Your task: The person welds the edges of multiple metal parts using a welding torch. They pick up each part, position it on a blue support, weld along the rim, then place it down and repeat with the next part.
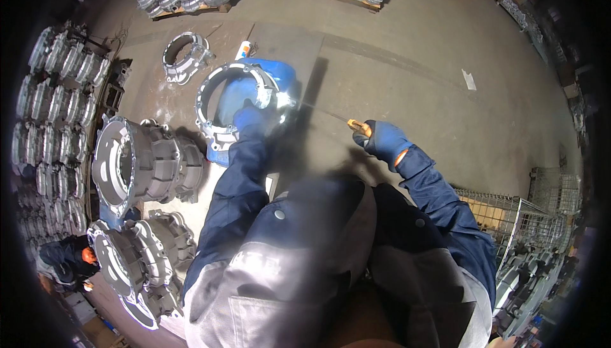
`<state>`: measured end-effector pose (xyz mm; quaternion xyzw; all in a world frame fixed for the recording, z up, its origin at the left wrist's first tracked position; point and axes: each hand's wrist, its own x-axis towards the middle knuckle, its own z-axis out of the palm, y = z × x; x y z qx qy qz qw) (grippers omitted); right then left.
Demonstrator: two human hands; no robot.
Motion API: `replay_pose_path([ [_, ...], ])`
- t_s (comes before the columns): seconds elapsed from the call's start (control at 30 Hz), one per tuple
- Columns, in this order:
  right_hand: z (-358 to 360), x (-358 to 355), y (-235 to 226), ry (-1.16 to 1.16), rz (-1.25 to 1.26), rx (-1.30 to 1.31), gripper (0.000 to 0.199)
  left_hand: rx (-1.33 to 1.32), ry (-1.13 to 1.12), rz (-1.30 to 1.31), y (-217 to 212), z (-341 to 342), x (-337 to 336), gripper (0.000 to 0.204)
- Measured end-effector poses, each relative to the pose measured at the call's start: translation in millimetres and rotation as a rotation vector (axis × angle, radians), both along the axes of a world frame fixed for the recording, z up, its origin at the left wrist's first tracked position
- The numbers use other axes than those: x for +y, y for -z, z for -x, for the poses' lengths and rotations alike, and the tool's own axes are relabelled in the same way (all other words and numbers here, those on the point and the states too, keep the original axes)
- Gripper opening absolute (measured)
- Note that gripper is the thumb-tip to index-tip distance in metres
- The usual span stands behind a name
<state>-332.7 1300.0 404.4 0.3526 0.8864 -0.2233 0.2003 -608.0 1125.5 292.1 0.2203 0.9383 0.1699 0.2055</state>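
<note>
A ring-shaped grey metal casting point(202, 103), with lugs around its rim, leans on a rounded blue plastic support point(280, 71). My left hand point(250, 119), in a blue glove, is closed on the casting's near right side; part of the fingers is hidden. To the right, my gloved right hand point(385, 139) is wrapped round the yellow-orange handle point(359, 127) of a hand tool. Its long, thin shaft points left toward the casting's right side. Bright glare there hides the tip, so I cannot tell whether it touches the metal.
Another ring casting point(184, 57) lies beyond on the left. Stacked large housings point(146, 163) stand close to my left arm. Racked castings point(57, 106) line the far left, where a person point(67, 260) bends. A white bottle point(244, 50) stands behind the support; a wire cage point(499, 211) is at right.
</note>
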Motion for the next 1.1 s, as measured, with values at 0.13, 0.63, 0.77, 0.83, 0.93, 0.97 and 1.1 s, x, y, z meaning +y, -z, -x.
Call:
replay_pose_path([
  [0.13, -8, -5, 30, -0.174, -0.027, 0.224, 0.041, 0.256, 0.19, 0.097, 10, 22, -30, 0.082],
  [0.63, -43, -30, 86, -0.03, 0.116, 0.52, 0.03, 0.288, 0.247, 0.348, 44, 36, -48, 0.04],
  [0.77, -40, -13, 76, 0.188, 0.527, 0.569, 0.024, 0.234, 0.243, 0.384, 40, 27, -42, 0.051],
  [0.83, -31, -9, 75, 0.447, 0.815, 0.504, 0.022, 0.226, 0.221, 0.401, 39, 26, -41, 0.051],
  [0.93, -14, -13, 83, 0.424, 0.801, 0.419, 0.039, 0.215, 0.22, 0.434, 39, 28, -40, 0.051],
  [0.97, -12, -16, 88, 0.413, 0.855, 0.49, 0.039, 0.216, 0.226, 0.436, 39, 29, -39, 0.051],
  [1.1, -5, -19, 116, 0.459, 0.654, 0.331, 0.038, 0.239, 0.183, 0.483, 42, 31, -35, 0.028],
])
